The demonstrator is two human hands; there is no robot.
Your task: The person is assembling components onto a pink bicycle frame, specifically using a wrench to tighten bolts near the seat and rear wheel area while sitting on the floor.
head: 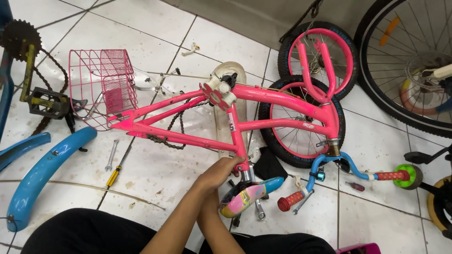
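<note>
A pink child's bicycle frame (282, 96) lies on the white tiled floor, with a loose chain (172, 127) hanging across its rear stays. My left hand (220, 170) is closed around the bottom of the seat tube, just above the multicoloured saddle (249, 195). My right forearm runs under the left one, and its hand is hidden behind it near the saddle. A black-tyred wheel (282, 136) lies under the frame's front end. The blue handlebar (348, 164) with red grips (291, 201) points toward me on the right.
A pink wire basket (101, 84) sits at the frame's rear. A small wrench (111, 155) and a yellow-handled screwdriver (113, 178) lie left of my hand, beside a blue fender (44, 174). A spanner (260, 210) lies by the saddle. A large wheel (409, 61) stands at the right.
</note>
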